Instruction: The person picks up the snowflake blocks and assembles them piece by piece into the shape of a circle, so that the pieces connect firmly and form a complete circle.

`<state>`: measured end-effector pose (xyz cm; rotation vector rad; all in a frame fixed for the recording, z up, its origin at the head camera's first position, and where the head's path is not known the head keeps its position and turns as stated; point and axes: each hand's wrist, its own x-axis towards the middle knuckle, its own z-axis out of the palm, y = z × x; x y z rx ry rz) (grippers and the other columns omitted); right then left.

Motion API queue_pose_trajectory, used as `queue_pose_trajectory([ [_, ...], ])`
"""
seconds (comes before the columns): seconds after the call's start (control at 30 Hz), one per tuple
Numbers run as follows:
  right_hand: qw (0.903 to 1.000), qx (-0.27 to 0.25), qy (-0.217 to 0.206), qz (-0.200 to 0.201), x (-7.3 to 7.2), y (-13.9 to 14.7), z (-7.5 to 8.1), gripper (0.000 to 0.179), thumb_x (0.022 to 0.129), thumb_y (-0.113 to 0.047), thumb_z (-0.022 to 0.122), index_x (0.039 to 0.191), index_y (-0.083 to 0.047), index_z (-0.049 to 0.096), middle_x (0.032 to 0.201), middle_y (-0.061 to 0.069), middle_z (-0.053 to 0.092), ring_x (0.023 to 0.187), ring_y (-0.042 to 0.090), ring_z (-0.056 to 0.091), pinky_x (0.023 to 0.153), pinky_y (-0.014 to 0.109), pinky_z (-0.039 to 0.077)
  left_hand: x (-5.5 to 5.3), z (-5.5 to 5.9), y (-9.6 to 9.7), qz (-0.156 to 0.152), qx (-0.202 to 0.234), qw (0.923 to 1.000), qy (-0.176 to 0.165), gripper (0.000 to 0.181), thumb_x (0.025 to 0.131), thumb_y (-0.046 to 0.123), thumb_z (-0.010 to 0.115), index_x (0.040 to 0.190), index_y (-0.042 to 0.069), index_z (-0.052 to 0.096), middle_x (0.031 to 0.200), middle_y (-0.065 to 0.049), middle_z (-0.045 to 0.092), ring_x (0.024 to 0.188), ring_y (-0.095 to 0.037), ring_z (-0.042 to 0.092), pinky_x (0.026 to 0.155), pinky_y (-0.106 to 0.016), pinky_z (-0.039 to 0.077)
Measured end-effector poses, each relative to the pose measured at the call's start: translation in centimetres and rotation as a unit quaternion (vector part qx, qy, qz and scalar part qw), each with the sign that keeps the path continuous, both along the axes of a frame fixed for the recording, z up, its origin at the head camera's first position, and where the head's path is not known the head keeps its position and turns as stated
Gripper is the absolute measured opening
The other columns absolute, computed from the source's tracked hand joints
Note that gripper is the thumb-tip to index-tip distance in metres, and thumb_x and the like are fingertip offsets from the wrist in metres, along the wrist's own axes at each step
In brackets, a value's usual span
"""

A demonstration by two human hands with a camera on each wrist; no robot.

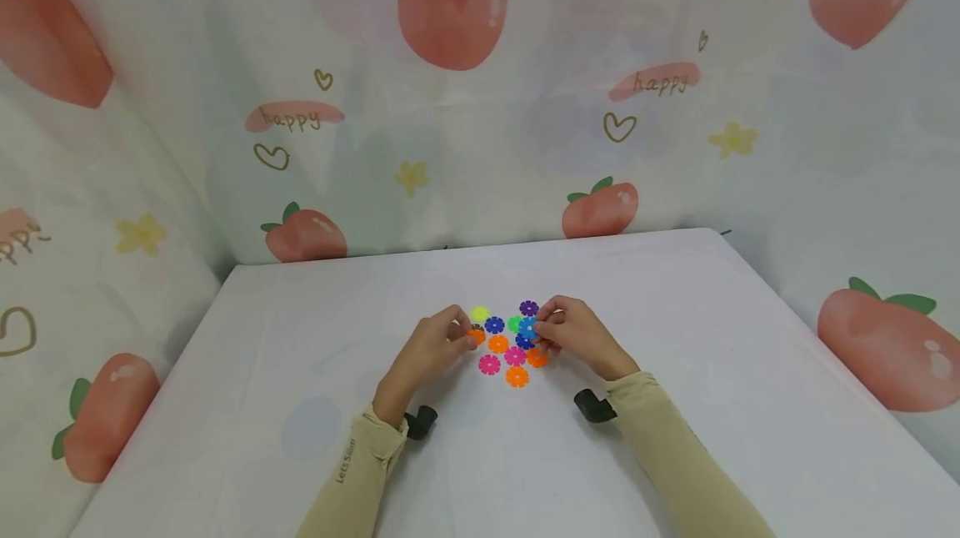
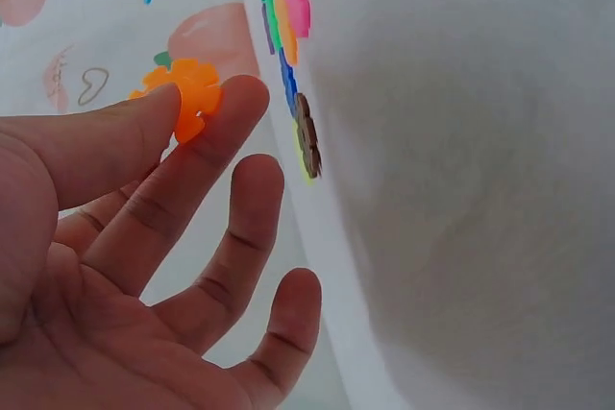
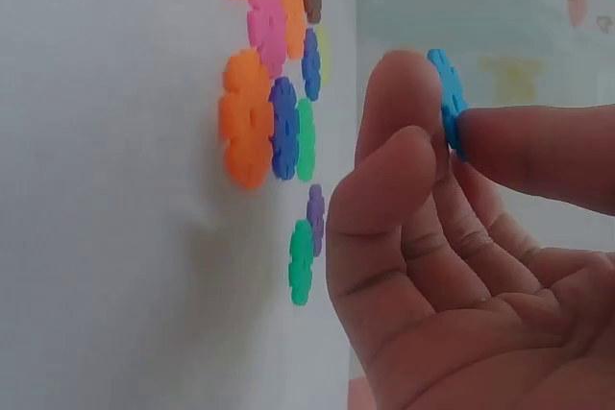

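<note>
Between thumb and fingertips, my left hand (image 1: 429, 348) pinches an orange snowflake disc (image 2: 199, 93), raised off the table; its other fingers are spread loosely. My right hand (image 1: 579, 336) pinches a light blue snowflake disc (image 3: 449, 105) seen nearly edge-on in the right wrist view. The two held discs are apart. Below and between the hands, several more snowflake discs lie on the table, among them a yellow disc (image 1: 480, 314), a purple disc (image 1: 528, 308), a pink disc (image 1: 489, 364) and a brown disc (image 2: 307, 136). A green disc (image 3: 301, 261) is mostly hidden in the head view.
The discs lie on a white-covered table (image 1: 225, 404). Behind and beside it hangs a patterned curtain (image 1: 510, 138) with fruit and hearts. Near each wrist is a black device, one by the left (image 1: 422, 422) and one by the right (image 1: 595, 406).
</note>
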<state>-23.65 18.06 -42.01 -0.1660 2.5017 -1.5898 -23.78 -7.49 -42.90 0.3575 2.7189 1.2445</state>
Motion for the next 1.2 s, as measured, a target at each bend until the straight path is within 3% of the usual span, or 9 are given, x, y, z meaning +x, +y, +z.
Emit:
queue_pose_trajectory([
  [0.23,0.9999,-0.004,0.005,0.011,0.3,-0.8,0.3,0.015,0.105,-0.008,0.067,0.113,0.005,0.062,0.089,0.012,0.074,0.079,0.023,0.071,0.076,0.032,0.059,0.1,-0.3,0.6,-0.025,0.007,0.9993,0.028,0.014,0.1,0.01,0.076,0.105,0.012,0.063,0.106,-0.009,0.075,0.096,-0.026,0.068,0.082,-0.037,0.06],
  [0.5,0.9993,-0.026,0.007,0.027,0.6,-1.4,0.7,0.016,0.103,-0.007,0.068,0.113,0.006,0.063,0.087,0.014,0.074,0.078,0.025,0.073,0.077,0.036,0.061,0.5,0.1,1.1,-0.044,0.025,0.9975,0.049,0.014,0.1,0.005,0.075,0.104,0.01,0.063,0.119,-0.014,0.076,0.115,-0.035,0.072,0.092,-0.044,0.06],
  [0.7,0.9985,-0.041,0.012,0.034,0.7,-1.6,0.6,0.016,0.103,-0.005,0.067,0.111,0.008,0.062,0.087,0.018,0.075,0.078,0.028,0.075,0.076,0.034,0.061,0.7,0.2,1.4,-0.051,0.019,0.9971,0.053,0.014,0.101,0.006,0.075,0.104,0.011,0.062,0.12,-0.014,0.077,0.113,-0.035,0.072,0.091,-0.043,0.061],
  [0.97,0.9968,-0.075,0.007,0.027,0.6,-1.7,0.5,0.013,0.102,-0.002,0.066,0.109,0.009,0.061,0.087,0.022,0.075,0.074,0.028,0.076,0.072,0.033,0.062,1.0,0.4,1.6,-0.063,0.018,0.9939,0.089,0.014,0.1,0.005,0.075,0.103,0.01,0.062,0.116,-0.015,0.078,0.109,-0.033,0.075,0.091,-0.044,0.061],
  [1.2,0.9934,-0.115,0.0,0.012,0.7,-1.9,0.4,0.016,0.103,-0.003,0.066,0.109,0.01,0.06,0.087,0.022,0.075,0.077,0.03,0.078,0.075,0.033,0.063,1.1,0.5,1.7,-0.056,0.019,0.9928,0.104,0.013,0.101,0.005,0.074,0.104,0.009,0.062,0.113,-0.015,0.078,0.101,-0.031,0.076,0.085,-0.039,0.062],
])
